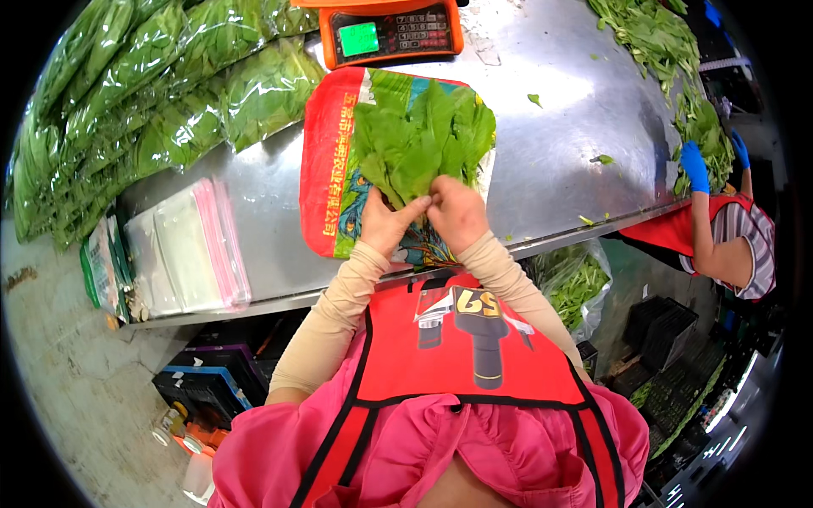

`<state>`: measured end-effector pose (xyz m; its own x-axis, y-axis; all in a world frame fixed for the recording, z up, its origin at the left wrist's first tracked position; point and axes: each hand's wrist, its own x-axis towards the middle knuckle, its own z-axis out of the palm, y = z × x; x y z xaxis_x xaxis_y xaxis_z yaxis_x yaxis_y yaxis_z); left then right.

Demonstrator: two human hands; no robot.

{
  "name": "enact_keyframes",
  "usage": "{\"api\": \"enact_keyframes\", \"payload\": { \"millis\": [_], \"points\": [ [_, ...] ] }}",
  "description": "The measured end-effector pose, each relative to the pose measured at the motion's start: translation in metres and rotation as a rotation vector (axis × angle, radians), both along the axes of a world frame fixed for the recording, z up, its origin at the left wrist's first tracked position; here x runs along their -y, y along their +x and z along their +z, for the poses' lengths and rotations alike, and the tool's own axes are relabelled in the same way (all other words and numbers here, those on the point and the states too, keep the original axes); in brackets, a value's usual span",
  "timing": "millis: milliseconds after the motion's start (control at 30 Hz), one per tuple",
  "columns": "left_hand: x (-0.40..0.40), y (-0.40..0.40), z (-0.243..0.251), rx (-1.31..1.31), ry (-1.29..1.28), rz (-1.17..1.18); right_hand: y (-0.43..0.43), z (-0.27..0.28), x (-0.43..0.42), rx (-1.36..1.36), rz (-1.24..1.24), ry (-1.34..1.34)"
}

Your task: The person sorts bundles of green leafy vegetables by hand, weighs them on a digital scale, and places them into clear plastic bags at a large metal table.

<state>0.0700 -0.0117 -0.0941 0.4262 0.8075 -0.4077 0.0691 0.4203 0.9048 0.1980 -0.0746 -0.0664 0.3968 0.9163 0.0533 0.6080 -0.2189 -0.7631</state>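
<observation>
A bunch of leafy greens [419, 140] lies over a red and green printed woven sack [321, 165] on the metal table. At the lower left of the leaves, my left hand [384, 222] is closed around the stems. My right hand [458, 213] pinches at the same bunch from the other side, its fingertips close to my left thumb. Thin reddish stems [438, 247] hang below between both hands. What exactly my right fingertips grip is hidden. Just beyond the sack stands an orange digital scale [390, 32] with a lit green display.
Clear bags of greens [178, 82] are piled at the left, above a stack of empty plastic bags [190, 247]. Loose greens [660, 51] lie at the right, where a co-worker in blue gloves [695, 166] reaches in. Below the table edge are a bag of greens [581, 289] and black crates [203, 387].
</observation>
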Motion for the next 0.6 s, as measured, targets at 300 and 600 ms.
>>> {"api": "enact_keyframes", "payload": {
  "millis": [300,600],
  "points": [
    [-0.008,-0.006,-0.03,-0.274,0.069,0.086,0.014,0.009,0.036,0.005,-0.102,-0.206],
    [-0.008,-0.002,0.002,0.066,-0.337,0.278,0.016,-0.016,0.038,0.163,-0.161,-0.332]
  ]
}}
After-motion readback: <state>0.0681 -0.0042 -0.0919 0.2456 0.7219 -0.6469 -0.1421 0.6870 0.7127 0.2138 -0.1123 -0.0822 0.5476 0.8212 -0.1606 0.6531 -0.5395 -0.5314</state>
